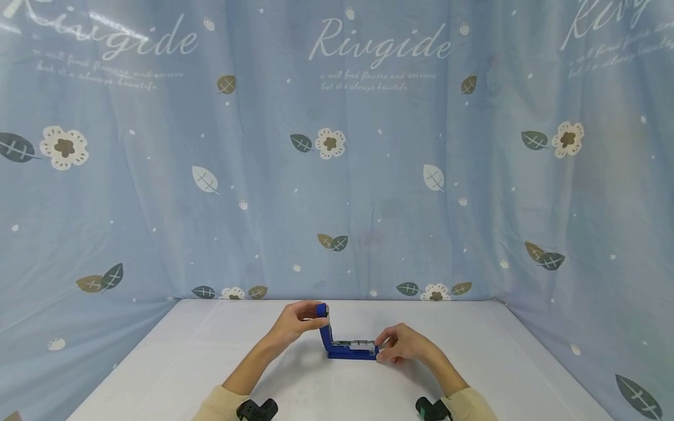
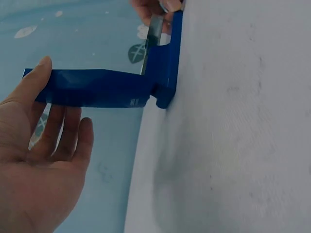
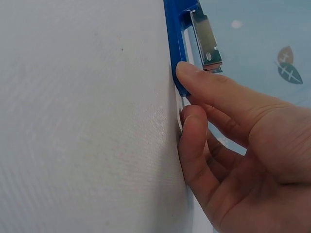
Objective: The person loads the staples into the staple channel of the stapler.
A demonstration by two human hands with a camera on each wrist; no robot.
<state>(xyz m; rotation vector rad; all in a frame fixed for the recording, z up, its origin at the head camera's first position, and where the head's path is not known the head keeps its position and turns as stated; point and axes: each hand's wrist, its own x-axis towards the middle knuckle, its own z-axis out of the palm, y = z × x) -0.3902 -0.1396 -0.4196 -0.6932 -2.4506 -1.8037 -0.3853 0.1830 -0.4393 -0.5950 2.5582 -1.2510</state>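
A blue stapler (image 1: 351,354) stands on the white table with its top arm swung up nearly upright, so the metal staple magazine (image 1: 362,345) lies exposed along the base. My left hand (image 1: 297,320) grips the free end of the raised arm, thumb on one side and fingers on the other. In the left wrist view the stapler's blue arm (image 2: 92,87) shows between that thumb and the fingers. At the base's front end, my right hand (image 1: 404,344) pinches the tip. The right wrist view shows the thumb (image 3: 194,75) against the blue base (image 3: 176,43), just below the metal magazine's end.
The white table (image 1: 221,327) reaches back to a blue curtain (image 1: 368,193) printed with leaves and flowers, which also hangs along both sides. Black wrist cameras (image 1: 257,409) sit at the cuffs of the beige sleeves (image 1: 471,404).
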